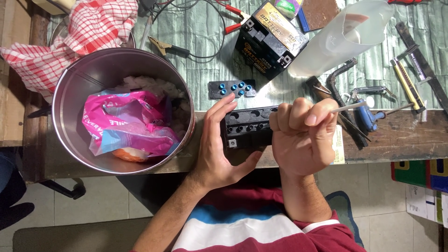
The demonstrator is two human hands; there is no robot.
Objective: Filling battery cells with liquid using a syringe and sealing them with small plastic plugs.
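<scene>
At the table's front edge (401, 140) your left hand (217, 144) wraps the left end of a black battery (247, 126), fingers curled over its top and thumb underneath, holding it firmly. Your right hand (301, 135) is closed in a fist just right of the battery's top, pinching a thin white rod (347, 108) between thumb and forefinger; the rod points out to the right. The battery's top shows a row of round holes. Just behind it lies a black strip with blue caps (232, 88), and beyond that stands a second battery (270, 37), boxed in black and yellow. Left of your hands sits a steel pot (70, 93) holding pink plastic bags (128, 123), with a red checked cloth (74, 37) behind it. Tools (364, 107) and a clear plastic jug (345, 35) lie to the right.
</scene>
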